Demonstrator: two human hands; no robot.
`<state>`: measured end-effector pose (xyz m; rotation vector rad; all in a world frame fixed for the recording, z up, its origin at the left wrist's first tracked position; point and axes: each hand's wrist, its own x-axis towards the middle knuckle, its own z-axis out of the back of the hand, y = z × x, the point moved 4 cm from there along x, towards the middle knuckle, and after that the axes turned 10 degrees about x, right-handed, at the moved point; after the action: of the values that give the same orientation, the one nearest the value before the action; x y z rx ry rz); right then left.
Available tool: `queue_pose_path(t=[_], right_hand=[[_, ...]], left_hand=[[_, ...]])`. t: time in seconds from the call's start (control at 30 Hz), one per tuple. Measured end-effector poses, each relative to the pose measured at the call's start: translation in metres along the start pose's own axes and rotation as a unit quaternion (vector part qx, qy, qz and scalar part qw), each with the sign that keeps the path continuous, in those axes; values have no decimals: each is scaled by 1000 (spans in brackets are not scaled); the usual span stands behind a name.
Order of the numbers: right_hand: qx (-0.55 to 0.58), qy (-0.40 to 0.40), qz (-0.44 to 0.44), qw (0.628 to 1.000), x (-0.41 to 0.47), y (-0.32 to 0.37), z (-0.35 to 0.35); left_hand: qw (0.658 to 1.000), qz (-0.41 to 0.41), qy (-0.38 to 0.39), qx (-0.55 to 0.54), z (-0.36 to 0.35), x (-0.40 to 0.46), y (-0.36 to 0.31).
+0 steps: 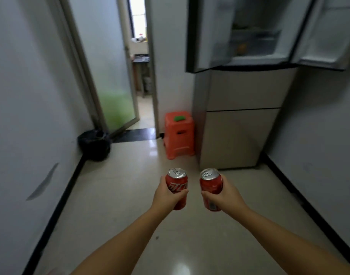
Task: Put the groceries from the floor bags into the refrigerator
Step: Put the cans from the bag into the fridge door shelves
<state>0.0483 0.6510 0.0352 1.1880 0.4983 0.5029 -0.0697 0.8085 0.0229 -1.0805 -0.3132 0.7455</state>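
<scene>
A: Item count?

B: Two red cans. The left hand [166, 192] grips one can [177, 187], fingers curled around it. The right hand [226, 195] grips the second can [210, 186]. Both are upright, near each other, apart.

A: Refrigerator?

B: One refrigerator [243, 124] at 1 o'clock, two upper doors open. One orange stool [179, 133] at 12 o'clock, beside it.
</scene>
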Motion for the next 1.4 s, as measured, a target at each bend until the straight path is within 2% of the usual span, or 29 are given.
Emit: queue_pose_path(t=[0.13, 0.27, 0.6, 0.8, 1.03, 1.2, 1.3, 1.4], right_hand=[[5, -86, 17, 996, 30, 11, 120], [12, -142, 46, 989, 68, 20, 197], [17, -172, 143, 974, 229, 89, 298], [35, -192, 190, 962, 339, 161, 342], [67, -159, 282, 944, 449, 234, 364], [108, -100, 348, 926, 537, 275, 357], [160, -48, 374, 912, 587, 296, 348], [179, 7, 380, 907, 634, 313, 336]], left_hand=[[996, -32, 40, -67, -84, 37, -83], [991, -84, 56, -94, -136, 85, -157], [975, -199, 51, -80, -192, 255, -288], [967, -236, 36, -86, -191, 364, -383], [949, -306, -38, -73, -159, 442, -466], [930, -336, -133, -65, -124, 491, -498], [919, -331, -210, -34, -102, 517, -511], [919, -283, -275, 6, -86, 543, -512]])
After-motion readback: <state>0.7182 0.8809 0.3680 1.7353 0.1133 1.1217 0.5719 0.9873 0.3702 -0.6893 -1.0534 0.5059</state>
